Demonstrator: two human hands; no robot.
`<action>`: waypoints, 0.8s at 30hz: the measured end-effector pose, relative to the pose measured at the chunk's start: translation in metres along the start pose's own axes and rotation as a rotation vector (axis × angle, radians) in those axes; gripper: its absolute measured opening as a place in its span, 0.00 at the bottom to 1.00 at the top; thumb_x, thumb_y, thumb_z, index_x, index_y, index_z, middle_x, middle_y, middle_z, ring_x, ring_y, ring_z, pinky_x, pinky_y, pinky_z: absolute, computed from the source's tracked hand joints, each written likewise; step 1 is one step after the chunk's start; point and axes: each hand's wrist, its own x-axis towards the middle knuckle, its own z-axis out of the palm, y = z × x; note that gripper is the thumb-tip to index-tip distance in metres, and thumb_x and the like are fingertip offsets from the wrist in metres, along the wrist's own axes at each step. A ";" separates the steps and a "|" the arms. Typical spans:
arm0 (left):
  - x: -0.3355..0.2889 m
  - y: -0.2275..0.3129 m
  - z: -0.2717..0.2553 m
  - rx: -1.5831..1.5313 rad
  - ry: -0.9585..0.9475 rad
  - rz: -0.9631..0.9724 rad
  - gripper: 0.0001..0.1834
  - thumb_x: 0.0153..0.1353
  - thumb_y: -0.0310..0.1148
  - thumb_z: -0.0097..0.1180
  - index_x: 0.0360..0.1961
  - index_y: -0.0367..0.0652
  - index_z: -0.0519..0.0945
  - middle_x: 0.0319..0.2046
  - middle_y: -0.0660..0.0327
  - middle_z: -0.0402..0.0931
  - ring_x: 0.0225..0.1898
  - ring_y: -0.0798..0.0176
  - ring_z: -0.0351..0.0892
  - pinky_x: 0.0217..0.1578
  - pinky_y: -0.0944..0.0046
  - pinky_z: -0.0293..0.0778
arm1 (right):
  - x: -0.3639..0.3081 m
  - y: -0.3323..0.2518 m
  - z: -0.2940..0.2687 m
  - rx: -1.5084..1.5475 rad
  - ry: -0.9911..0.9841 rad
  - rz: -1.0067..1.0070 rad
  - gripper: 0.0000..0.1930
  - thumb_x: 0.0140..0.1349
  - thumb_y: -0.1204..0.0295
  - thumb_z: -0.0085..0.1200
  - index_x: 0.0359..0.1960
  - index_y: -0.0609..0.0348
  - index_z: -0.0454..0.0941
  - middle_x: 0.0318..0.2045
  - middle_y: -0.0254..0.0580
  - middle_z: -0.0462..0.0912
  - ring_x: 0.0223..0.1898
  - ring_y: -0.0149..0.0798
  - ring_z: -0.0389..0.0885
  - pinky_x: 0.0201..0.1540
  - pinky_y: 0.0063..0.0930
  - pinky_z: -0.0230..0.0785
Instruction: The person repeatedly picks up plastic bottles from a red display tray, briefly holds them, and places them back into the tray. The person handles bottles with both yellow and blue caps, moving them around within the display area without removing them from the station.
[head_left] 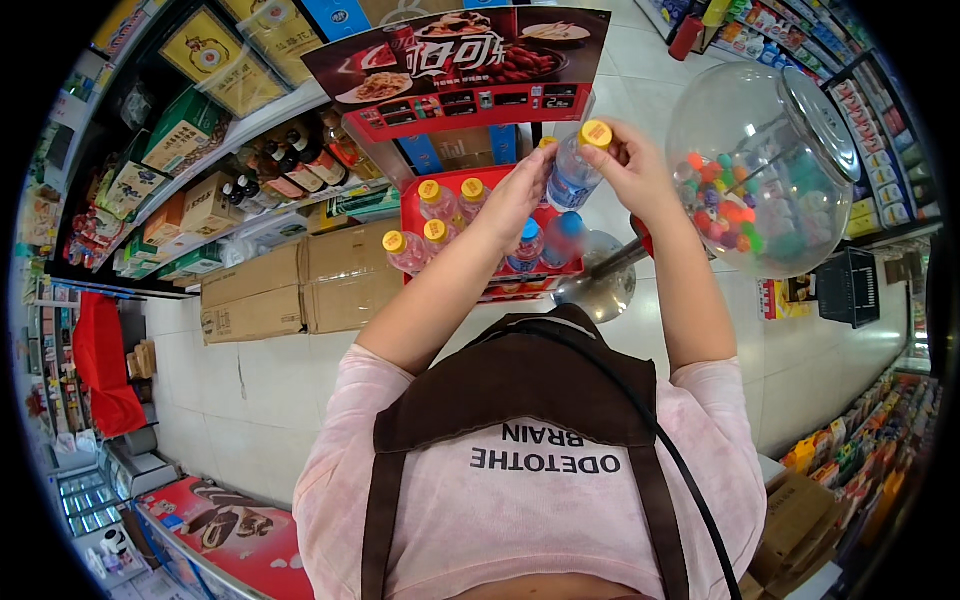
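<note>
My right hand (637, 172) grips a clear water bottle (572, 178) with a blue label and yellow cap near its top, above the right side of a red display rack (411, 212). Stretched out beside that bottle, the fingers of my left hand (517, 195) lie close together. Whether they touch the bottle or another yellow-capped one (548, 143) behind them, I cannot tell. Several clear yellow-capped bottles (437, 202) stand in the rack left of my left forearm. Nearer to me are a blue-capped bottle (526, 250) and a blurred blue-topped bottle (566, 240).
A printed sign panel (460, 70) rises behind the rack. On the right stands a clear globe (765, 170) of coloured balls on a metal post (615, 262). Cardboard boxes (352, 283) lie left, below stocked shelves (290, 105). A black basket (848, 288) sits far right.
</note>
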 end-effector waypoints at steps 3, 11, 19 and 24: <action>-0.004 0.004 0.006 -0.007 0.054 -0.008 0.30 0.67 0.49 0.30 0.62 0.38 0.57 0.60 0.55 0.59 0.62 0.61 0.56 0.61 0.61 0.49 | 0.001 -0.028 -0.007 0.066 0.045 -0.075 0.18 0.57 0.69 0.58 0.47 0.64 0.72 0.31 0.26 0.74 0.31 0.19 0.68 0.34 0.13 0.62; -0.004 -0.006 -0.003 0.024 -0.025 -0.180 0.29 0.66 0.54 0.31 0.56 0.42 0.65 0.51 0.59 0.70 0.53 0.63 0.69 0.53 0.60 0.63 | 0.005 -0.086 -0.020 0.197 0.136 -0.228 0.18 0.58 0.63 0.57 0.42 0.65 0.74 0.31 0.30 0.76 0.33 0.20 0.70 0.35 0.13 0.63; -0.031 -0.001 0.008 -0.007 -0.093 -0.271 0.28 0.67 0.53 0.30 0.57 0.43 0.63 0.50 0.58 0.71 0.48 0.62 0.74 0.47 0.61 0.71 | 0.009 -0.088 -0.021 0.196 0.058 -0.115 0.18 0.56 0.61 0.58 0.40 0.65 0.75 0.29 0.29 0.76 0.31 0.20 0.71 0.34 0.14 0.63; -0.046 -0.012 0.000 -0.076 -0.153 -0.353 0.29 0.67 0.54 0.26 0.59 0.45 0.60 0.51 0.57 0.70 0.48 0.61 0.74 0.45 0.60 0.73 | 0.011 -0.088 -0.019 0.139 -0.074 -0.018 0.19 0.55 0.59 0.59 0.37 0.64 0.77 0.26 0.29 0.76 0.29 0.21 0.71 0.31 0.15 0.64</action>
